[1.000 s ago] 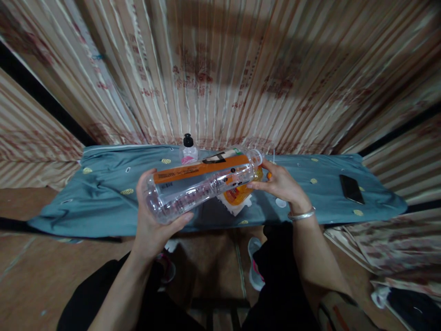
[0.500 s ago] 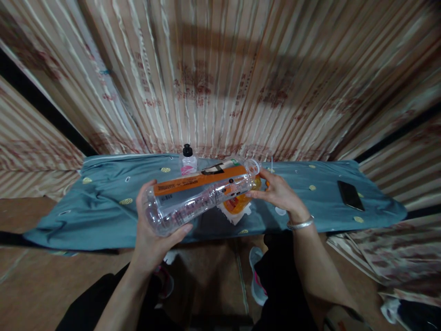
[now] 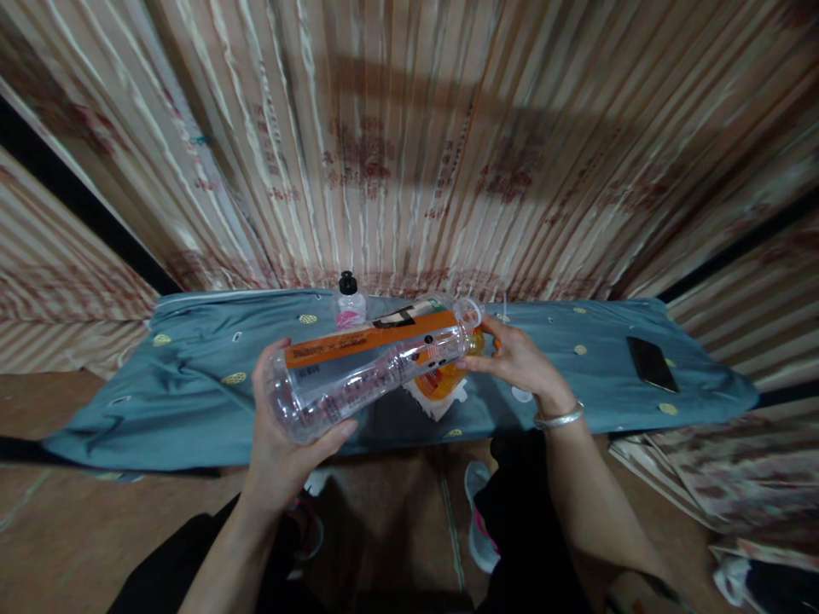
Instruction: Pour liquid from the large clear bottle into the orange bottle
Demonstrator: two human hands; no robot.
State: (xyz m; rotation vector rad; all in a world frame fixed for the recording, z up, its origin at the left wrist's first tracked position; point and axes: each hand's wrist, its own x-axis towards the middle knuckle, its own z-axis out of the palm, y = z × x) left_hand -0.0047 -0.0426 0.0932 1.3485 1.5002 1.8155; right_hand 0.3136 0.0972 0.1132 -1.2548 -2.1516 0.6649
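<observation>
A clear plastic bottle [image 3: 377, 354] with an orange and grey label is held tilted above the cloth, its open neck pointing up to the right. My left hand [image 3: 287, 443] is closed around the bottle's base. At the neck, the fingers of my right hand [image 3: 512, 358] grip the bottle near its mouth; a silver bangle is on that wrist. Below and partly behind the bottle stands an orange container [image 3: 441, 382], resting on a white, ragged-edged piece [image 3: 435, 405]. The bottle hides much of it. Beyond my left hand is a small clear bottle with a black cap [image 3: 349, 303].
A blue-green cloth [image 3: 192, 367] with yellow prints covers the narrow table. A dark phone [image 3: 651, 363] lies on its right side. A small whitish disc [image 3: 521, 395] is near my right wrist. Striped curtains [image 3: 409, 170] hang behind.
Both hands keep the bottle in nearly the same tilted position. Only a very slight shift of the view shows.
</observation>
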